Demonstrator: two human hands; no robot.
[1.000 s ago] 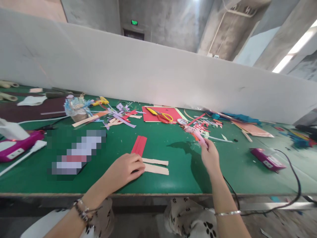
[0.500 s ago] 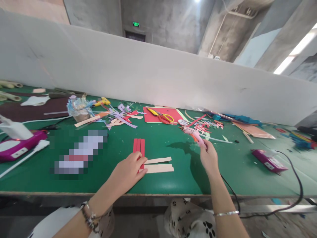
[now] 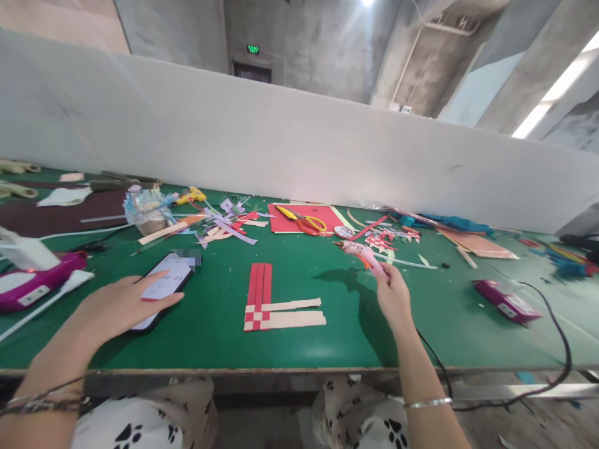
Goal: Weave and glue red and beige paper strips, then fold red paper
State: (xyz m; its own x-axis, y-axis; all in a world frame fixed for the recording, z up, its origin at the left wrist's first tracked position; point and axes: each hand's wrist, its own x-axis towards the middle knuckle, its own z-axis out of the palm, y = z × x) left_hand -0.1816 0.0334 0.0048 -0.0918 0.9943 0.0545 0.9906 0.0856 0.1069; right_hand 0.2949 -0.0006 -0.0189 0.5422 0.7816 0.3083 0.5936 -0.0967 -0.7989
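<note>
- So, my clock's centred on the woven strips [image 3: 257,314] of red and cream paper, flat on the green table [image 3: 299,352], checkered where they cross.
- Readable stuff: the phone [image 3: 160,288] at 9 o'clock shows 00:03 on my feed, with pixelated blocks over its far end.
- Green lit sign [image 3: 253,49] high up at 12, too blurry for me to read.
- Patterned round disc [image 3: 344,232] at 2, markings too tiny from here.
- Containers: a plastic-wrapped cup [image 3: 150,217] at 10, blue frilly stuff bunched round its top. Can't tell what's inside.
- My left hand [image 3: 116,305] is on the phone, thumb and fingers spread apart over the screen.
- My right hand [image 3: 393,290], at 2 to 3, is clamped round a pink glue gun [image 3: 361,251], nozzle toward 10, held well apart from the strips.
- Yellow-and-red scissors [image 3: 299,218] at 1, lying on a red sheet [image 3: 327,214].
</note>
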